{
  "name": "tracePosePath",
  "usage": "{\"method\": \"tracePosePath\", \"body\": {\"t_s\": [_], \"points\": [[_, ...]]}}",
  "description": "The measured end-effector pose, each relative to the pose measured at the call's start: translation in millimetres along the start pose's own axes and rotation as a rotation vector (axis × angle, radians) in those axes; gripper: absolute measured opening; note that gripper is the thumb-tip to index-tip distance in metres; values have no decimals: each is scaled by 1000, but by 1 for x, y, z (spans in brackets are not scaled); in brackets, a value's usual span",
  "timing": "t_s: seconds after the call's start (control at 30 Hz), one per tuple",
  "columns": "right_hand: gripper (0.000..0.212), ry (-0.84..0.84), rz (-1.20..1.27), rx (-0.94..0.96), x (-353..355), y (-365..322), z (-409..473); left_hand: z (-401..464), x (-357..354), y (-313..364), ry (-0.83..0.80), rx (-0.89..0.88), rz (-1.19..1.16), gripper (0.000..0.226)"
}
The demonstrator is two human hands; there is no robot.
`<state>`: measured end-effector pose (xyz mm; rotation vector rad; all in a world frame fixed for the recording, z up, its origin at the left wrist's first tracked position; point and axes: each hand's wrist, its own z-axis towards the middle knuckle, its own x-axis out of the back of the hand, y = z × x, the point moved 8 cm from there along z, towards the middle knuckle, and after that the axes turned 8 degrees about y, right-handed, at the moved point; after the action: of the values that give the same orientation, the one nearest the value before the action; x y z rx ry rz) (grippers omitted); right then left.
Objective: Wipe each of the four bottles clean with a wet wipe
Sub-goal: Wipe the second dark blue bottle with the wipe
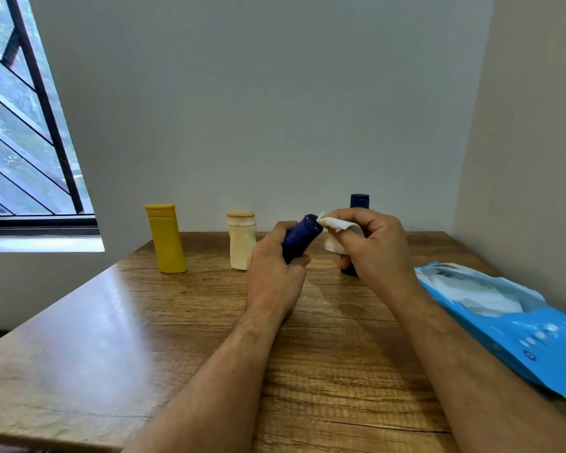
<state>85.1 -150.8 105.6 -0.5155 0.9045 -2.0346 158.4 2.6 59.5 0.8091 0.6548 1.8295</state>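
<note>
My left hand (273,259) grips a dark blue bottle (301,237), lifted off the table and tilted with its cap up and to the right. My right hand (373,243) pinches a white wet wipe (339,232) against that cap. A yellow bottle (166,238) stands upright at the back left. To its right stands a cream bottle (241,240). A second dark blue bottle (359,201) stands behind my right hand, mostly hidden, with only its cap and base showing.
An open light blue pack of wet wipes (510,322) lies at the right edge of the wooden table (144,322). Walls close off the back and right side. A barred window (23,125) is at the left.
</note>
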Motion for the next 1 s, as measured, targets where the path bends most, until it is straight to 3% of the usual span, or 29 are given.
{"method": "tracePosePath", "body": {"t_s": [0.1, 0.27, 0.43, 0.57, 0.73, 0.87, 1.0], "points": [[17, -64, -39, 45, -6, -1, -3, -1, -2, -1, -18, -14, 24, 56], [14, 50, -85, 48, 3, 0, 2, -1, -4, 0, -35, -13, 19, 53], [20, -33, -74, 84, -7, -3, -2, -1, -5, -2, -54, -12, 17, 56], [16, 82, -69, 74, 4, -2, 1, -1, -6, -3, -42, -4, 46, 56], [20, -18, -55, 72, -5, -2, -1, -1, -6, -3, -55, -28, 78, 57], [16, 65, -82, 85, 2, -2, 1, -1, -6, -1, -48, -50, 105, 58], [21, -6, -92, 131, -4, -7, -2, -1, -7, -1, -49, -37, 104, 60]]}}
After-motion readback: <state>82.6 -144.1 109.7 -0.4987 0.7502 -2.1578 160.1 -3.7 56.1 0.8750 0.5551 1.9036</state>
